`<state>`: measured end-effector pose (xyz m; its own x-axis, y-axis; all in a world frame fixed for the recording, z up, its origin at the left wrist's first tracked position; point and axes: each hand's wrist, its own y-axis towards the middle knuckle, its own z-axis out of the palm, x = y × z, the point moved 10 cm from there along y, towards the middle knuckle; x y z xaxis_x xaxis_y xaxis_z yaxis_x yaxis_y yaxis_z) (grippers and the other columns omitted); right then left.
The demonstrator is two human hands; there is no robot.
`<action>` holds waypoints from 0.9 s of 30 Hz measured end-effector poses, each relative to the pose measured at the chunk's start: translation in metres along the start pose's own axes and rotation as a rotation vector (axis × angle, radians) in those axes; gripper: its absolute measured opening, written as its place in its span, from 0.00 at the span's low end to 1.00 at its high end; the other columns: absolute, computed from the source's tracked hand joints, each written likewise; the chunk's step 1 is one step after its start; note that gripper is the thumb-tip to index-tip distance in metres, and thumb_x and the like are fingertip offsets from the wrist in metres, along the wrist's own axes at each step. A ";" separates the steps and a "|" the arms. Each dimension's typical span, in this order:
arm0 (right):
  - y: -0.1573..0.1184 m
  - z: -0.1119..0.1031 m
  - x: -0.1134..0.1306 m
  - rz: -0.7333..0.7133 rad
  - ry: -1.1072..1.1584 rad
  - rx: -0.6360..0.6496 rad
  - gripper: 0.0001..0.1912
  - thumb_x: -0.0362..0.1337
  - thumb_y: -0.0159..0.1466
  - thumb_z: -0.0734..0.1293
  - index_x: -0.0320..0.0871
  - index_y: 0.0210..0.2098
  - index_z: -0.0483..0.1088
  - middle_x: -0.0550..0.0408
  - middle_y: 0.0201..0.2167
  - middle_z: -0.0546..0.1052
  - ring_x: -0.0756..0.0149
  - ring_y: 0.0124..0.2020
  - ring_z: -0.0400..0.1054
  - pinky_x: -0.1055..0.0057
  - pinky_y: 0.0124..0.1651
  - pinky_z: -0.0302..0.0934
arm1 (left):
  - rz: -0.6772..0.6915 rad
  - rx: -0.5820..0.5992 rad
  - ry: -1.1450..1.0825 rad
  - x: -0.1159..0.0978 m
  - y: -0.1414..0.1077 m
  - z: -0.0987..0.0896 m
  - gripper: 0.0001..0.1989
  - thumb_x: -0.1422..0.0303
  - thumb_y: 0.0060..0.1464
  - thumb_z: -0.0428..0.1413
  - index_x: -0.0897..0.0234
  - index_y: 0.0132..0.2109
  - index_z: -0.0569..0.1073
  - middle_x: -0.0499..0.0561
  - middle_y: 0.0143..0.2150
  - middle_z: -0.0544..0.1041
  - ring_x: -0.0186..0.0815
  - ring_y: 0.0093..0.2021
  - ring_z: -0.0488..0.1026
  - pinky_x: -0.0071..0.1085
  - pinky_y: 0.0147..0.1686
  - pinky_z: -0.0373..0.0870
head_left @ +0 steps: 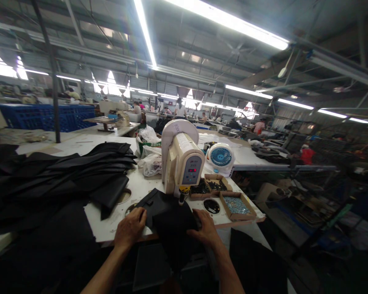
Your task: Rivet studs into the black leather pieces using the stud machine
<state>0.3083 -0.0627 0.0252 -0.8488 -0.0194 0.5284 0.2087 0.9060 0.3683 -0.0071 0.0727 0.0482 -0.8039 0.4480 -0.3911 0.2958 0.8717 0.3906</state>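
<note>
A piece of black fabric [174,218] lies under the head of a cream-coloured machine [184,159] with a red digital display. My left hand [131,226] grips the left edge of the fabric, its fingers curled. On the opposite edge, my right hand [205,228] holds the cloth between thumb and fingers. The machine's dark lower tip [181,199] stands just over the fabric; whether they touch I cannot tell. The front of the cloth hangs down over the table edge.
A pile of black pieces [88,171] covers the left side. Right of the machine are a cardboard box of small blue-silver parts [236,205], boxes of black parts [217,184] and a small fan [221,157]. Plastic bags [150,161] stand behind; co-workers sit farther off.
</note>
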 end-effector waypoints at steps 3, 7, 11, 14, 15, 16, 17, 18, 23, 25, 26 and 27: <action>0.000 0.000 -0.001 -0.002 0.001 -0.004 0.45 0.48 0.51 0.80 0.49 0.66 0.66 0.45 0.64 0.70 0.42 0.66 0.60 0.49 0.69 0.53 | -0.002 0.000 0.004 0.000 0.000 -0.001 0.13 0.61 0.70 0.43 0.57 0.44 0.71 0.49 0.45 0.79 0.39 0.45 0.78 0.32 0.38 0.66; 0.000 0.000 0.000 -0.005 0.009 -0.003 0.45 0.48 0.51 0.80 0.49 0.66 0.67 0.45 0.63 0.70 0.42 0.65 0.60 0.49 0.68 0.53 | -0.004 -0.001 -0.002 0.000 0.000 -0.001 0.13 0.61 0.71 0.43 0.57 0.44 0.71 0.49 0.45 0.79 0.40 0.45 0.78 0.33 0.39 0.66; 0.002 0.000 0.003 -0.017 0.017 0.005 0.44 0.48 0.51 0.80 0.48 0.65 0.68 0.45 0.62 0.71 0.44 0.65 0.61 0.51 0.68 0.54 | -0.004 0.006 -0.009 0.001 0.000 0.001 0.14 0.61 0.71 0.43 0.56 0.45 0.72 0.49 0.46 0.79 0.40 0.45 0.78 0.34 0.39 0.66; 0.002 0.000 0.003 -0.036 0.023 -0.001 0.42 0.48 0.50 0.81 0.48 0.63 0.70 0.47 0.61 0.72 0.45 0.65 0.61 0.51 0.68 0.54 | 0.008 -0.002 -0.011 0.000 0.000 0.001 0.13 0.61 0.71 0.43 0.57 0.45 0.71 0.49 0.45 0.79 0.41 0.46 0.78 0.34 0.39 0.66; 0.002 0.000 0.003 -0.042 0.030 -0.008 0.41 0.48 0.51 0.81 0.48 0.61 0.71 0.47 0.61 0.72 0.45 0.64 0.61 0.51 0.68 0.54 | 0.009 -0.005 -0.011 0.000 0.000 0.000 0.13 0.61 0.71 0.43 0.57 0.45 0.71 0.49 0.45 0.79 0.41 0.45 0.78 0.34 0.39 0.66; 0.002 -0.001 0.003 -0.048 0.041 -0.016 0.38 0.48 0.51 0.81 0.48 0.59 0.73 0.47 0.61 0.72 0.46 0.64 0.62 0.51 0.68 0.54 | 0.011 -0.007 -0.012 0.000 0.000 0.000 0.13 0.61 0.71 0.43 0.57 0.45 0.71 0.49 0.45 0.79 0.40 0.45 0.78 0.34 0.39 0.66; 0.003 -0.002 0.003 -0.054 0.058 -0.023 0.33 0.48 0.53 0.80 0.48 0.56 0.75 0.47 0.60 0.73 0.47 0.63 0.63 0.51 0.68 0.55 | 0.011 -0.008 -0.014 -0.001 0.000 -0.001 0.14 0.61 0.71 0.43 0.57 0.44 0.71 0.49 0.44 0.79 0.40 0.45 0.78 0.34 0.39 0.66; 0.003 -0.003 0.003 -0.062 0.082 -0.027 0.27 0.49 0.56 0.79 0.48 0.53 0.77 0.48 0.59 0.74 0.48 0.62 0.64 0.52 0.67 0.57 | 0.011 -0.007 -0.014 -0.001 0.000 -0.001 0.14 0.61 0.71 0.43 0.57 0.44 0.71 0.49 0.44 0.79 0.40 0.45 0.78 0.33 0.39 0.66; 0.007 -0.010 0.007 -0.095 0.203 -0.033 0.13 0.50 0.66 0.71 0.47 0.34 0.77 0.50 0.51 0.78 0.54 0.56 0.69 0.56 0.63 0.60 | 0.018 -0.009 0.015 -0.003 -0.001 -0.003 0.15 0.60 0.72 0.42 0.57 0.45 0.72 0.50 0.45 0.79 0.39 0.45 0.77 0.32 0.38 0.65; 0.009 -0.012 0.007 -0.091 0.210 -0.035 0.14 0.50 0.66 0.70 0.47 0.32 0.76 0.51 0.50 0.79 0.55 0.55 0.69 0.56 0.62 0.60 | 0.016 -0.015 0.008 -0.003 -0.001 -0.004 0.15 0.60 0.72 0.42 0.58 0.47 0.72 0.50 0.46 0.79 0.40 0.46 0.77 0.32 0.39 0.65; 0.010 -0.012 0.007 -0.086 0.210 -0.027 0.14 0.49 0.67 0.69 0.47 0.31 0.76 0.51 0.50 0.79 0.55 0.55 0.69 0.57 0.61 0.60 | 0.011 -0.016 0.000 -0.003 0.000 -0.004 0.15 0.60 0.72 0.42 0.58 0.47 0.72 0.51 0.47 0.79 0.40 0.46 0.77 0.33 0.40 0.65; 0.010 -0.012 0.006 -0.079 0.208 -0.017 0.14 0.49 0.67 0.69 0.47 0.31 0.76 0.51 0.50 0.79 0.55 0.55 0.69 0.57 0.61 0.60 | 0.006 -0.015 -0.010 -0.002 0.000 -0.003 0.16 0.59 0.72 0.42 0.58 0.47 0.72 0.51 0.47 0.78 0.41 0.47 0.77 0.33 0.41 0.66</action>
<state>0.3110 -0.0584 0.0412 -0.7446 -0.1786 0.6432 0.1548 0.8911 0.4266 -0.0070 0.0709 0.0519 -0.7971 0.4551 -0.3969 0.2928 0.8661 0.4051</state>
